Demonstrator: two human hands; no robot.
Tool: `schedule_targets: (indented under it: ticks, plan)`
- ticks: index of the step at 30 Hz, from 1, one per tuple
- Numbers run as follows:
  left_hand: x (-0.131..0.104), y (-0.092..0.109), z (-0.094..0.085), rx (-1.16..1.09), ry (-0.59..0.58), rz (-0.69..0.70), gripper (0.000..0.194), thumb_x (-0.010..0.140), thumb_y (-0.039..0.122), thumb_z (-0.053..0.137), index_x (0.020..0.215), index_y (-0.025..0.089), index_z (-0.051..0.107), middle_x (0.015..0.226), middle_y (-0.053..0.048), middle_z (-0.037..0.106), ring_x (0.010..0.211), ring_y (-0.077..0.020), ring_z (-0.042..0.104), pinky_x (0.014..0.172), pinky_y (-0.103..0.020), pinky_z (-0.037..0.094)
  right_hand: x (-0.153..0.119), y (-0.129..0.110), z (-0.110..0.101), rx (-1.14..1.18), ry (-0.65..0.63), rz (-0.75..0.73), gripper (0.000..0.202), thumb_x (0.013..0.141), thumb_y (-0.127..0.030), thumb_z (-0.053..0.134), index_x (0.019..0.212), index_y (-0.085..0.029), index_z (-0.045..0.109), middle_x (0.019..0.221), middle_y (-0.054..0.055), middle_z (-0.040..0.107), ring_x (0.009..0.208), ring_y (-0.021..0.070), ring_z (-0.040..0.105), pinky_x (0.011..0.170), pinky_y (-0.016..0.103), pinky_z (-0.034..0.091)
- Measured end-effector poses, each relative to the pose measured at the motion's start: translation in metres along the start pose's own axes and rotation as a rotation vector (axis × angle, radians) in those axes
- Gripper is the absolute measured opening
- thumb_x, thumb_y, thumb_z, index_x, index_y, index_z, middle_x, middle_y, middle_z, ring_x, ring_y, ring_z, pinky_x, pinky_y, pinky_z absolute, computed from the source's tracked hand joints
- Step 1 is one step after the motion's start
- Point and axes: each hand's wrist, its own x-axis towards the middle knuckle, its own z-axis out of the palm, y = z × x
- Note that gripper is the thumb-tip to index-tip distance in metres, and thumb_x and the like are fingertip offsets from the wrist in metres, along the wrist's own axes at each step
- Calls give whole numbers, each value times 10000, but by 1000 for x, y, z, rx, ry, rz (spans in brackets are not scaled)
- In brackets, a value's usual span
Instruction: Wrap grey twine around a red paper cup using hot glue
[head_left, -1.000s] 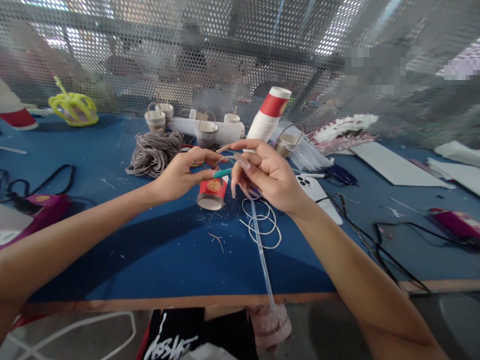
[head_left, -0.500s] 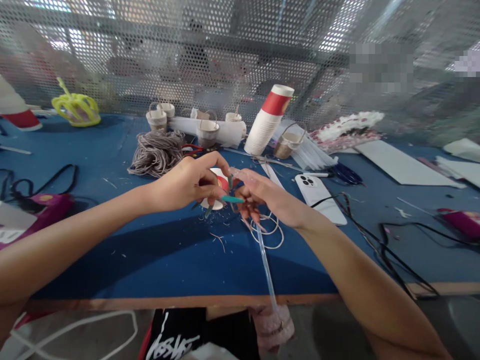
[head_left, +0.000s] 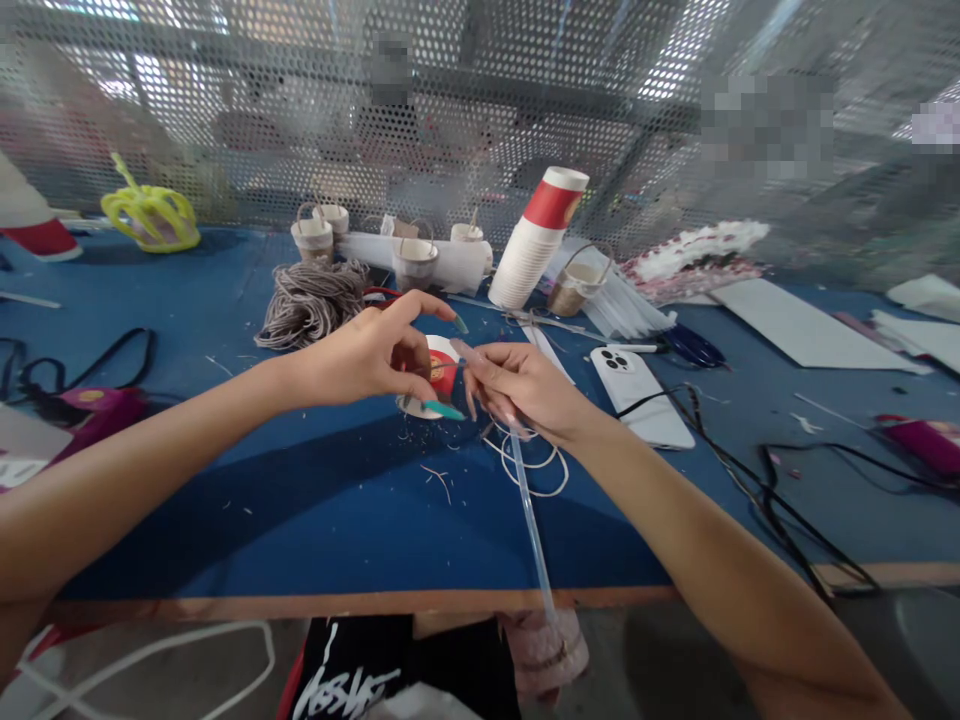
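- Red and white, a paper cup (head_left: 445, 380) rests on the blue table (head_left: 315, 540) just beyond the fingers, partly hidden by the left hand (head_left: 453, 366); which way it tilts is hard to tell.
- The left hand hangs beside the cup, thumb and forefinger spread apart, their long teal nails pointing towards the right hand (head_left: 472, 372); its other fingers are curled in.
- The right hand is bent inward, thumb near the curled fingers; whether it pinches something small cannot be told.
- A clear stick (head_left: 533, 530) runs from beneath the right hand out past the table's near edge; whether the fingers touch its upper end is unclear.
- White cord (head_left: 553, 494) lies in loose loops by that hand, with pale scraps scattered to its left.
- A white phone (head_left: 652, 400) lies farther right, a black cable across it.
- Behind the hands sit a heap of grey cord (head_left: 311, 305), small handled buckets (head_left: 415, 266) and a leaning stack of paper cups (head_left: 523, 262).
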Motion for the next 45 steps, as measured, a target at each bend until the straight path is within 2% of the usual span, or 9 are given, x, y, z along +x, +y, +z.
schedule_targets:
  ticks: [3,6,9,12,19,22,25,31,45]
  plan:
    - [-1,-7,-3,155,107,114,877,570,546,901,1256,160,513,1083,-100,657,972,-248,652,872,-368,576,-1,-1,-2,-73,36,-52,411,876,-543,667,679,-186,618,423,-49,605,326,68,509,358,199,343]
    - [-2,-21,0,185,145,178,1072,515,588,911,1365,145,431,1325,-185,539,1251,-381,536,1049,-495,502,-2,-1,-3,-73,39,-73,393,860,-545,683,723,-184,613,507,-30,658,356,68,537,340,190,331]
    - [-5,-41,5,178,46,150,1282,469,566,930,1498,181,268,1488,-220,389,1407,-453,394,1157,-578,391,-1,1,-5,-87,-13,-78,408,875,-538,669,695,-178,599,537,-17,658,391,64,548,350,184,332]
    - [-6,-58,11,125,-57,78,1381,471,517,937,1548,211,127,1558,-247,277,1476,-478,288,1153,-626,376,0,4,-6,-92,-66,-103,387,907,-503,642,723,-163,630,543,-18,646,391,49,514,360,188,322]
    - [-6,-63,30,-176,40,43,1024,638,414,881,1433,238,260,1460,-212,395,1316,-351,533,1073,-545,497,1,18,-9,-96,-73,-106,378,925,-487,627,723,-169,609,555,-38,600,417,37,461,388,195,291]
    - [-9,-63,41,-218,126,81,879,662,387,883,1337,260,336,1390,-157,436,1253,-301,579,1081,-530,497,1,25,-10,-108,-106,-135,395,939,-491,609,703,-176,577,565,-39,587,461,52,513,447,205,364]
    - [-11,-69,53,-238,222,160,817,683,416,876,1289,269,348,1325,-121,444,1255,-292,571,1102,-541,481,2,30,-12,-107,-130,-176,397,948,-496,595,710,-179,578,595,-37,590,512,68,551,531,229,445]
    - [-15,-74,68,-244,390,275,804,692,448,868,1285,300,345,1263,-78,401,1217,-275,576,1083,-531,495,1,36,-13,-142,-156,-185,398,959,-504,571,722,-185,575,612,-45,567,506,68,523,516,236,437]
    - [-20,-70,69,-287,380,219,706,741,557,791,1253,312,371,1251,-70,393,1251,-248,456,1079,-524,471,3,38,-16,-174,-220,-262,406,968,-515,548,726,-191,582,681,-43,542,561,77,449,604,260,403]
